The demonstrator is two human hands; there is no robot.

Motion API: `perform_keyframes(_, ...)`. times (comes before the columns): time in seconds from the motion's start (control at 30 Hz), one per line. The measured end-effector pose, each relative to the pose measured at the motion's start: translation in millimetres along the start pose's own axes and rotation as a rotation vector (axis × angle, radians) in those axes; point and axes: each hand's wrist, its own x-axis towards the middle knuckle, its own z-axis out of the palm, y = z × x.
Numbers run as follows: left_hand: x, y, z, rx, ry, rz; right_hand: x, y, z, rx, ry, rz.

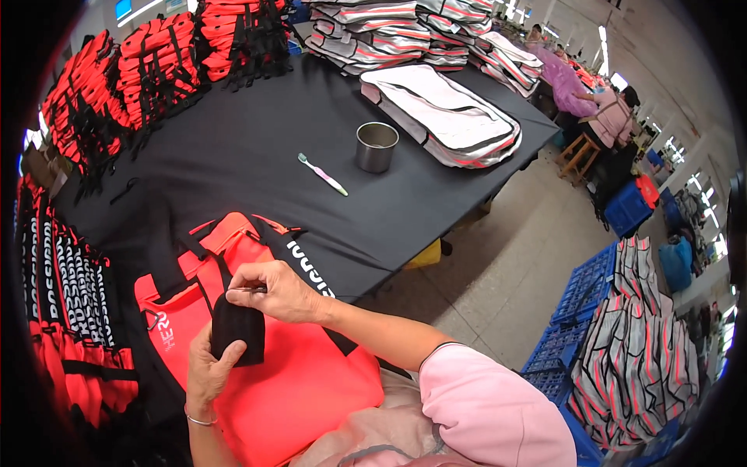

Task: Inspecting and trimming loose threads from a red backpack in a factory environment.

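Note:
A bright red-orange bag [303, 389] with black trim lies at the table's near edge, reaching toward my body. My left hand [206, 370] grips a black fabric flap [240, 331] on the bag, its thumb pressed on the flap's face. At the flap's top edge, my right hand [278, 292] is closed in a pinch; anything small between its fingertips is hidden. A red strap [208, 279] and a black strap run up from beside the flap toward the bag's far end.
On the black-covered table [233, 156] are a toothbrush [323, 174], a metal cup [377, 148] and a white bag [443, 117]. Stacked red bags [159, 66] and grey bags [373, 35] stand behind. Blue crates [572, 311] are at right; a person [613, 117] works farther off.

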Motion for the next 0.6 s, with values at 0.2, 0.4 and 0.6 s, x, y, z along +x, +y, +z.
perform_keyframes(0.2,-26,-7,4,0.696,0.177,0.467,-3,40,20,0.307,-0.249,0.158)
perform_keyframes(0.4,-26,-61,-1,0.770,0.226,0.613,-25,70,52,0.637,-0.264,0.796)
perform_keyframes(0.6,-30,-62,15,0.479,0.474,0.414,-28,38,18,0.132,-0.062,0.464)
